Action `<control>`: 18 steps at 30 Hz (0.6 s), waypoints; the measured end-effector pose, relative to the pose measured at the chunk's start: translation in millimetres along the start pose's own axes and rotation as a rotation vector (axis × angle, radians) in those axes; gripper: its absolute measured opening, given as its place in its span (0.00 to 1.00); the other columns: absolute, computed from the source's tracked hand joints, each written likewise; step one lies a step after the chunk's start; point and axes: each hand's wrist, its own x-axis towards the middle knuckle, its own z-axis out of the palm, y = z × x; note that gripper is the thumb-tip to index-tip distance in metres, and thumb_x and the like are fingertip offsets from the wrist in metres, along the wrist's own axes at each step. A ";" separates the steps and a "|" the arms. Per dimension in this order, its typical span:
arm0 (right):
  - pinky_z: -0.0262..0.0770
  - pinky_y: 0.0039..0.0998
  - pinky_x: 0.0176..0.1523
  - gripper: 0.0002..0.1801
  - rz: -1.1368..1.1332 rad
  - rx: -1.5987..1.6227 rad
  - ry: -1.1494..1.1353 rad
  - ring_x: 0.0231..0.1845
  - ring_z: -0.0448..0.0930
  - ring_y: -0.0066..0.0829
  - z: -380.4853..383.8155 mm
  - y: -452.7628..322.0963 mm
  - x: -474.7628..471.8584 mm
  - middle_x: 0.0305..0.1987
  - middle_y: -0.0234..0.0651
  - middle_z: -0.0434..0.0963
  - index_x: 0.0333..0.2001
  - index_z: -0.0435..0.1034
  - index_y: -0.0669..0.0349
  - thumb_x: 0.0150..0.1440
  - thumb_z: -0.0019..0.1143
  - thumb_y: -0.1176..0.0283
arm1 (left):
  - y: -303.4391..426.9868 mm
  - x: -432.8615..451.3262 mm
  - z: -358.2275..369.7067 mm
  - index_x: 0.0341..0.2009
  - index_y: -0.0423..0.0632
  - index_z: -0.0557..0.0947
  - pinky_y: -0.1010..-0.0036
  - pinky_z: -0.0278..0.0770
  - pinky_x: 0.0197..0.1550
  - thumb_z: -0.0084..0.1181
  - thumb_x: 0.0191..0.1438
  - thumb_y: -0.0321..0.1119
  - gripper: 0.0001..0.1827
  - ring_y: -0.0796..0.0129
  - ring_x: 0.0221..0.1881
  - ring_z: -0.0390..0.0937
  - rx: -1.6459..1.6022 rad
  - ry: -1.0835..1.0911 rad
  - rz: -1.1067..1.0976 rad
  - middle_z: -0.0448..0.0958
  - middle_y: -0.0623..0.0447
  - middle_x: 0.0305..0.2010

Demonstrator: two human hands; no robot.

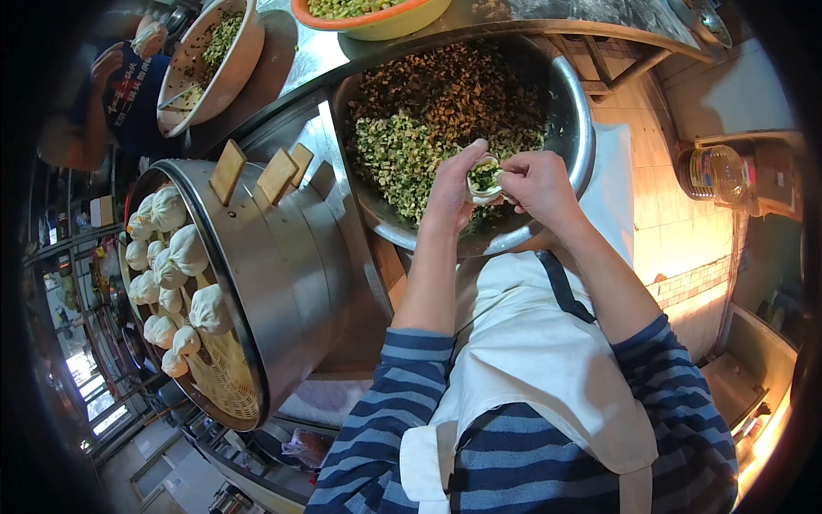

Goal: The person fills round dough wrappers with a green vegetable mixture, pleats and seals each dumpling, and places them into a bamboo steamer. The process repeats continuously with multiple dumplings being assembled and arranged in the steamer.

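A white dough wrapper [485, 193] with chopped green filling [483, 173] showing in its mouth is cupped in my left hand [453, 183]. The fingers of my right hand [541, 186] pinch the wrapper's rim from the right. Both hands are over the near part of a large metal basin [581, 122]. Inside the basin, pale-green chopped vegetables [395, 154] lie at the left and near side, and a browner chopped mix [462, 83] lies at the far side.
Left of the basin stands a tall metal steamer [289, 244] with wooden handles and several filled buns [189, 250] on a woven mat. A white bowl [247, 70] and an orange-rimmed basin [379, 24] stand on the metal table. Another person [128, 96] is at the far left. An oil jug [716, 173] is at right.
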 end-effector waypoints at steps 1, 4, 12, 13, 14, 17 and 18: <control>0.79 0.27 0.25 0.12 0.024 -0.021 0.009 0.20 0.82 0.24 -0.4 0.1 0.1 0.22 0.38 0.82 0.34 0.83 0.71 0.54 0.59 0.72 | -0.1 -2.9 -1.1 0.46 0.40 0.82 0.64 0.88 0.34 0.63 0.60 0.39 0.16 0.64 0.35 0.84 0.018 -0.045 0.022 0.82 0.49 0.40; 0.79 0.27 0.24 0.12 0.024 -0.021 0.039 0.20 0.82 0.24 -1.7 1.2 -1.1 0.22 0.38 0.82 0.33 0.82 0.72 0.54 0.59 0.72 | 2.8 -10.4 -7.8 0.55 0.40 0.79 0.56 0.87 0.50 0.64 0.60 0.41 0.24 0.59 0.50 0.82 0.188 -0.165 0.101 0.81 0.47 0.52; 0.80 0.29 0.32 0.12 -0.158 -0.109 0.047 0.22 0.83 0.29 6.3 -0.5 -17.1 0.23 0.43 0.82 0.34 0.81 0.74 0.54 0.59 0.73 | -7.7 -14.7 2.0 0.47 0.44 0.82 0.63 0.88 0.38 0.57 0.69 0.51 0.21 0.63 0.38 0.85 -0.098 -0.012 0.083 0.85 0.46 0.42; 0.81 0.29 0.33 0.12 -0.139 -0.103 0.087 0.23 0.84 0.30 6.9 -1.1 -18.5 0.24 0.44 0.82 0.34 0.81 0.74 0.54 0.59 0.73 | -10.9 -13.2 4.2 0.46 0.45 0.82 0.64 0.88 0.34 0.57 0.68 0.49 0.19 0.63 0.36 0.86 -0.154 0.011 0.069 0.85 0.46 0.41; 0.81 0.30 0.34 0.12 -0.142 -0.078 0.107 0.24 0.84 0.30 7.3 -1.6 -19.3 0.24 0.45 0.83 0.34 0.81 0.74 0.54 0.59 0.73 | -12.8 -12.8 3.9 0.45 0.45 0.82 0.64 0.87 0.31 0.58 0.68 0.47 0.18 0.64 0.34 0.85 -0.135 0.023 0.092 0.85 0.47 0.39; 0.82 0.32 0.36 0.11 -0.114 -0.125 0.068 0.26 0.86 0.32 5.6 -4.4 -20.7 0.26 0.48 0.84 0.35 0.82 0.72 0.54 0.59 0.74 | -13.6 -10.1 -0.1 0.40 0.45 0.83 0.66 0.85 0.24 0.59 0.66 0.43 0.13 0.66 0.30 0.84 -0.097 0.025 0.108 0.83 0.50 0.34; 0.81 0.32 0.36 0.11 -0.111 -0.164 0.052 0.26 0.86 0.33 5.2 -5.7 -20.8 0.26 0.48 0.84 0.35 0.82 0.72 0.54 0.59 0.74 | -13.1 -9.9 -1.9 0.40 0.45 0.83 0.67 0.85 0.24 0.59 0.65 0.42 0.13 0.66 0.30 0.83 -0.081 0.029 0.101 0.82 0.51 0.33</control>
